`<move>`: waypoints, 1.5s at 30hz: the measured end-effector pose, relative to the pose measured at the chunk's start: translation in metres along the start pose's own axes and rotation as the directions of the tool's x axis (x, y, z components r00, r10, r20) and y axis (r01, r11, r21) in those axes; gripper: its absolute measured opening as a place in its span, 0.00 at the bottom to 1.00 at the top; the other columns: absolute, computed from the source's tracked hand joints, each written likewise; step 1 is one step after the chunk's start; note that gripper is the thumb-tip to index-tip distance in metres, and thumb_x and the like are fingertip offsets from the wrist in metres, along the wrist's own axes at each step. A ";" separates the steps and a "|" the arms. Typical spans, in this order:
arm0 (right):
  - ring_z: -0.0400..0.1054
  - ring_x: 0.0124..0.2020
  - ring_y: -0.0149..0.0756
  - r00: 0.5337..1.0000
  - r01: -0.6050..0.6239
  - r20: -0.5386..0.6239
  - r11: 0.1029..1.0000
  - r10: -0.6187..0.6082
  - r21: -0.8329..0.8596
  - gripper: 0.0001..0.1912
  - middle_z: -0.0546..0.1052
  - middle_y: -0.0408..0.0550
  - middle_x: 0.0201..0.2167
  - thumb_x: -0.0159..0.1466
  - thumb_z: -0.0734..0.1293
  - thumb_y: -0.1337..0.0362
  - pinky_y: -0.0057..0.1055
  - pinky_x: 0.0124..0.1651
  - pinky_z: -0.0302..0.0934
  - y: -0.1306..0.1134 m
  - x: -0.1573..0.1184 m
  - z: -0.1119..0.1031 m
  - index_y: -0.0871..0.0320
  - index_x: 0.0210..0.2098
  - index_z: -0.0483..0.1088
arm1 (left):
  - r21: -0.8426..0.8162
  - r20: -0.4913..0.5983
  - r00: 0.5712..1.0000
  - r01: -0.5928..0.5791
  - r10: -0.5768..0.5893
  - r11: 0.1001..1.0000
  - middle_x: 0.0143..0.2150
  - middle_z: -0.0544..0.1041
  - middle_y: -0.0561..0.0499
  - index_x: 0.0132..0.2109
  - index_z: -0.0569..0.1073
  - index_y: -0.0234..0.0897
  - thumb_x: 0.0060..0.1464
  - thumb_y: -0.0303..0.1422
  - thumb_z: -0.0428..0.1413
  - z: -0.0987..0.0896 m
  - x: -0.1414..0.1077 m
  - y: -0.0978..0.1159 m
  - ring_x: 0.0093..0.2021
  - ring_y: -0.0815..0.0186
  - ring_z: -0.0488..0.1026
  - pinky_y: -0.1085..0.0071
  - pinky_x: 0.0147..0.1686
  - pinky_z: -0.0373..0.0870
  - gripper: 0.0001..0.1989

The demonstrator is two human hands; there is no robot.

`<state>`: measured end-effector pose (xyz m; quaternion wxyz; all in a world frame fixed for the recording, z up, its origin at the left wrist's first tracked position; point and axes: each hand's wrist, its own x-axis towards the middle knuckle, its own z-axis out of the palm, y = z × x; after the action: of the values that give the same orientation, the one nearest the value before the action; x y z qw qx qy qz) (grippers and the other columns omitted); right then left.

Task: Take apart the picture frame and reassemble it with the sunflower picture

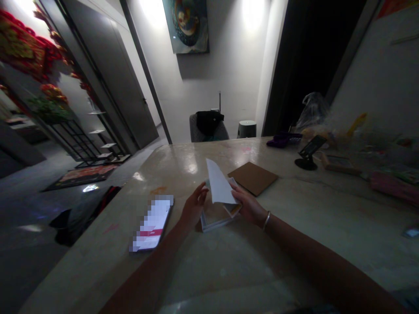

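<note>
A white sheet of paper (220, 185) stands tilted up over a thin white picture frame (218, 226) on the table in front of me. My right hand (246, 203), with a bangle at the wrist, grips the sheet's right edge, close against the frame's right side. At the frame's left side is my left hand (195, 201), its fingers curled together near the top left corner; what lies between them is too small to make out. Behind the right hand, a flat brown board (253, 176) lies on the table. The sheet hides part of the frame.
A lit phone (153, 224) lies left of my left forearm on the marble-look table (209, 270). Toward the right stand a black phone stand (307, 155), a small wooden frame (338, 163), a purple item (283, 139) and plastic bags. A chair (209, 126) is beyond the far edge.
</note>
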<state>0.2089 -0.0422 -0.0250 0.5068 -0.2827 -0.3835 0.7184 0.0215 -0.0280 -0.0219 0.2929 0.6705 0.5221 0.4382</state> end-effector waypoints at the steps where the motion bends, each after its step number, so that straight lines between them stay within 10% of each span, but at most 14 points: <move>1: 0.69 0.38 0.34 0.999 -0.005 0.051 1.000 0.004 0.011 0.24 0.73 0.46 0.42 0.55 0.64 0.61 0.31 0.40 0.62 -0.001 -0.002 0.003 0.54 0.51 0.61 | -0.028 -0.003 1.000 0.006 -0.007 1.000 0.48 0.74 0.48 0.54 0.65 0.39 0.54 0.38 0.47 0.002 0.000 0.002 0.48 0.63 0.70 0.65 0.49 0.64 0.21; 12: 0.68 0.45 0.43 0.983 -0.158 0.089 0.987 0.158 -0.004 0.24 0.75 0.54 0.42 0.61 0.54 0.48 0.46 0.50 0.58 -0.014 -0.002 0.000 0.59 0.45 0.65 | 0.221 -0.071 0.993 0.106 -0.093 0.969 0.41 0.77 0.46 0.48 0.71 0.35 0.51 0.32 0.50 -0.005 0.005 0.000 0.36 0.65 0.73 0.71 0.34 0.69 0.17; 22: 0.68 0.45 0.39 0.968 0.091 -0.180 0.913 -0.175 -0.397 0.34 0.67 0.55 0.52 0.53 0.64 0.67 0.39 0.46 0.65 -0.007 0.014 -0.034 0.57 0.58 0.52 | 0.332 -0.053 0.992 0.123 -0.112 0.935 0.46 0.75 0.44 0.48 0.71 0.34 0.53 0.34 0.48 -0.007 0.005 -0.001 0.43 0.64 0.72 0.68 0.43 0.67 0.17; 35: 0.63 0.51 0.39 0.884 0.153 0.079 0.125 -0.461 -0.980 0.22 0.70 0.57 0.49 0.53 0.57 0.78 0.41 0.55 0.56 0.003 0.020 -0.050 0.63 0.47 0.67 | 0.610 0.042 0.997 0.029 -0.069 0.792 0.41 0.76 0.44 0.44 0.74 0.32 0.52 0.32 0.50 -0.008 0.003 0.006 0.41 0.64 0.71 0.69 0.43 0.65 0.14; 45: 0.60 0.55 0.39 0.915 0.116 0.136 -0.075 -0.380 -0.990 0.25 0.68 0.57 0.52 0.53 0.56 0.79 0.42 0.58 0.51 0.005 0.017 -0.051 0.63 0.49 0.66 | 0.645 0.055 0.994 0.034 -0.091 0.764 0.41 0.73 0.43 0.44 0.73 0.32 0.53 0.32 0.49 -0.006 0.001 0.007 0.40 0.64 0.70 0.70 0.41 0.65 0.14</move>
<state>0.2411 -0.0141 -0.0573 0.3088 -0.5464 -0.7730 0.0925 0.0197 -0.0294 -0.0132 0.0815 0.7299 0.6500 0.1951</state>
